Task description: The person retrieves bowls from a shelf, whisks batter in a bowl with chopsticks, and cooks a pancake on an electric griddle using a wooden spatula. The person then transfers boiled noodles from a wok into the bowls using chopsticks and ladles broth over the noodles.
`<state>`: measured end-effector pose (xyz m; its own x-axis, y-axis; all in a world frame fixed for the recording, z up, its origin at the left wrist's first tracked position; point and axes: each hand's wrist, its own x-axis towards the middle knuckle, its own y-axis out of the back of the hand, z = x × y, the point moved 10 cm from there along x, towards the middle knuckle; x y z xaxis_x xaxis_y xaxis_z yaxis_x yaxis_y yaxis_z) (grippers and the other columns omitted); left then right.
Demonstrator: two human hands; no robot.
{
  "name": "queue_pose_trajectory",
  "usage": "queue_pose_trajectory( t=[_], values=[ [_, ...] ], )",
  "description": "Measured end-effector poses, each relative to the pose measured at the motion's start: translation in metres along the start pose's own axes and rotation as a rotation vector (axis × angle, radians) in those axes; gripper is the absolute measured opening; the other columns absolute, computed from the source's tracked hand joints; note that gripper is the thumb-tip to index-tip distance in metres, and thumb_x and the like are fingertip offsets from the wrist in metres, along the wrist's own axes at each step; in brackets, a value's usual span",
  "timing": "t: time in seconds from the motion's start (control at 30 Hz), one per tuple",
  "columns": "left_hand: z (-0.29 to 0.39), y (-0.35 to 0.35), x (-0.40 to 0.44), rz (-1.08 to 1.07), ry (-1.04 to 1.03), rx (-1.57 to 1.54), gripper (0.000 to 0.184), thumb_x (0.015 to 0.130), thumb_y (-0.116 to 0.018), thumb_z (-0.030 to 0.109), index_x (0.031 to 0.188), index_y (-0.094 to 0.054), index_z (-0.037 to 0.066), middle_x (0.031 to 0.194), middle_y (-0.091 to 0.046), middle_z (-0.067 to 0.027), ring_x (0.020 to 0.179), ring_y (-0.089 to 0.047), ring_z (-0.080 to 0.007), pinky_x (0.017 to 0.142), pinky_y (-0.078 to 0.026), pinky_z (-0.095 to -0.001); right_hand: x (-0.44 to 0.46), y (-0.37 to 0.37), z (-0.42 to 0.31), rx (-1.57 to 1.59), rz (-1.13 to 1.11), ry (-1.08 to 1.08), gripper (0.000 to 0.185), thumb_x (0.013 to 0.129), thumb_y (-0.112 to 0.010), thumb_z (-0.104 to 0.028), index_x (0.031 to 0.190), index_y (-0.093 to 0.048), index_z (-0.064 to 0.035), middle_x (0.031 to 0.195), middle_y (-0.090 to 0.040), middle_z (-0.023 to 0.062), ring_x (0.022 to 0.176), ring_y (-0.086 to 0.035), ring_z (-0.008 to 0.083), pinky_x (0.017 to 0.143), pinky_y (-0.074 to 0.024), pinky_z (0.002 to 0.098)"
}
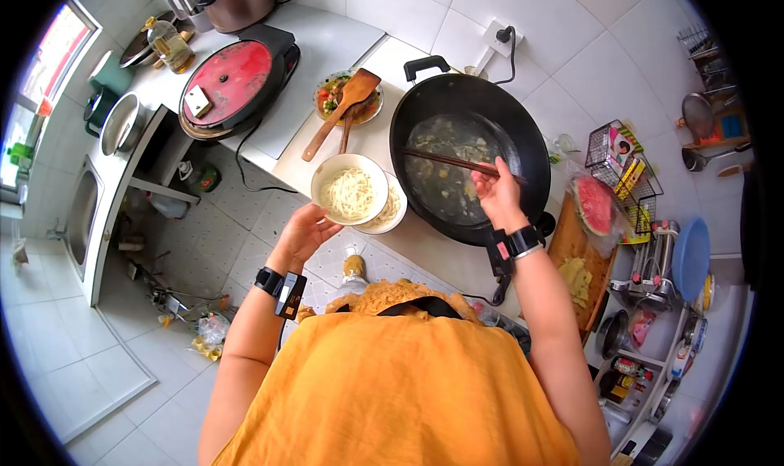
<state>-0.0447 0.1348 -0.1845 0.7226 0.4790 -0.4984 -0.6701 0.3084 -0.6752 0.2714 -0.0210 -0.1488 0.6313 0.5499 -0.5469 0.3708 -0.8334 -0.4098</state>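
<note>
one bowl [319, 174] of soft, probably slippery noodles [351, 193] is beside the wok [513, 135], left fingers [331, 227] part-curled at its rim; likely rigid yet breakable, best cupped underneath; the right hand [496, 190] pinches slim, stiff chopsticks [445, 160], fingertips nearly closed

Upper left of the frame: a red-topped electric griddle [237, 70] and oil bottle [173, 51]. Right: cut watermelon [595, 205] near a wire basket [603, 160].

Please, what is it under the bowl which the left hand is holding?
Below the upper bowl in the left hand, a second bowl shows partly, with pale food inside. Its other side is covered, so I cannot tell what lies there.
</note>
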Motion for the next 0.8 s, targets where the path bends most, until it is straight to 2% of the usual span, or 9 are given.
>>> queue_pose_trajectory(
  t=[0.1, 0.13, 0.23, 0.3, 0.43, 0.5, 0.57, 0.77, 0.8],
  values=[
    [0.007, -0.016, -0.009, -0.038, -0.008, 0.023, 0.031, 0.080, -0.049, 0.012, 0.108, -0.047, -0.003, 0.106, -0.055, -0.0167, 0.093, -0.058, -0.0254, 0.085, -0.048, -0.0343, -0.051, -0.038, -0.015, -0.083, -0.184, 0.057, 0.039, 0.088, -0.048, -0.034, 0.084, -0.058, 0.0031, 0.070, -0.061, 0.0152, 0.056, -0.060, 0.0174, 0.050, -0.0490, 0.0222],
    [0.012, -0.025, -0.013, -0.069, -0.015, 0.048, 0.030, 0.081, -0.049, 0.011, 0.107, -0.048, -0.003, 0.104, -0.057, -0.0150, 0.092, -0.059, -0.0232, 0.086, -0.047, -0.0332, -0.078, -0.062, -0.024, -0.211, -0.271, 0.165, 0.038, 0.089, -0.048, -0.032, 0.085, -0.057, 0.0039, 0.070, -0.061, 0.0152, 0.057, -0.060, 0.0171, 0.051, -0.0494, 0.0225],
    [0.014, -0.045, -0.022, -0.143, -0.010, 0.024, 0.031, 0.081, -0.048, 0.012, 0.108, -0.047, -0.003, 0.106, -0.057, -0.0161, 0.094, -0.059, -0.0244, 0.087, -0.047, -0.0342, -0.139, -0.114, -0.029, -0.623, -0.522, 0.494, 0.031, 0.091, -0.047, -0.021, 0.087, -0.057, 0.0073, 0.074, -0.060, 0.0120, 0.060, -0.061, 0.0148, 0.055, -0.0502, 0.0223],
    [0.011, -0.049, -0.023, -0.163, 0.023, 0.031, 0.032, 0.081, -0.049, 0.012, 0.109, -0.047, -0.004, 0.107, -0.056, -0.0171, 0.096, -0.059, -0.0250, 0.087, -0.047, -0.0353, -0.165, -0.133, -0.032, -0.814, -0.664, 0.583, 0.028, 0.090, -0.047, -0.018, 0.083, -0.059, 0.0073, 0.074, -0.060, 0.0105, 0.062, -0.061, 0.0137, 0.056, -0.0495, 0.0216],
    [-0.003, -0.069, -0.028, -0.261, 0.113, 0.123, 0.038, 0.081, -0.049, 0.014, 0.114, -0.044, -0.005, 0.110, -0.055, -0.0169, 0.097, -0.058, -0.0242, 0.088, -0.046, -0.0356, -0.173, -0.114, -0.054, -0.812, -0.490, 0.527, 0.024, 0.089, -0.048, -0.013, 0.080, -0.059, 0.0068, 0.074, -0.060, 0.0093, 0.065, -0.060, 0.0123, 0.058, -0.0487, 0.0216],
    [-0.008, -0.081, -0.034, -0.290, 0.173, 0.153, 0.042, 0.081, -0.049, 0.015, 0.117, -0.043, -0.005, 0.111, -0.055, -0.0166, 0.098, -0.058, -0.0239, 0.089, -0.046, -0.0357, -0.199, -0.130, -0.053, -0.878, -0.634, 0.669, 0.019, 0.086, -0.050, -0.009, 0.081, -0.060, 0.0055, 0.074, -0.060, 0.0089, 0.066, -0.060, 0.0121, 0.058, -0.0482, 0.0225],
    [-0.010, -0.098, -0.042, -0.379, 0.210, 0.223, 0.049, 0.080, -0.050, 0.017, 0.121, -0.039, -0.006, 0.113, -0.054, -0.0159, 0.099, -0.057, -0.0234, 0.090, -0.045, -0.0355, -0.226, -0.127, -0.061, -1.006, -0.690, 0.686, 0.018, 0.085, -0.049, -0.007, 0.079, -0.061, 0.0048, 0.074, -0.060, 0.0104, 0.062, -0.059, 0.0149, 0.056, -0.0476, 0.0231],
    [-0.028, -0.125, -0.056, -0.519, 0.377, 0.369, 0.058, 0.073, -0.053, 0.018, 0.123, -0.038, -0.007, 0.115, -0.052, -0.0146, 0.104, -0.053, -0.0207, 0.089, -0.042, -0.0331, -0.265, -0.059, -0.090, -0.899, -0.413, 0.636, 0.025, 0.086, -0.047, -0.012, 0.075, -0.059, 0.0069, 0.067, -0.058, 0.0131, 0.053, -0.057, 0.0161, 0.048, -0.0459, 0.0247],
    [-0.031, -0.132, -0.058, -0.549, 0.388, 0.390, 0.059, 0.072, -0.055, 0.016, 0.124, -0.038, -0.007, 0.116, -0.052, -0.0142, 0.106, -0.052, -0.0204, 0.091, -0.041, -0.0326, -0.270, -0.038, -0.098, -0.751, -0.295, 0.656, 0.028, 0.087, -0.046, -0.015, 0.072, -0.058, 0.0060, 0.065, -0.057, 0.0135, 0.051, -0.056, 0.0161, 0.047, -0.0450, 0.0242]
  ],
)
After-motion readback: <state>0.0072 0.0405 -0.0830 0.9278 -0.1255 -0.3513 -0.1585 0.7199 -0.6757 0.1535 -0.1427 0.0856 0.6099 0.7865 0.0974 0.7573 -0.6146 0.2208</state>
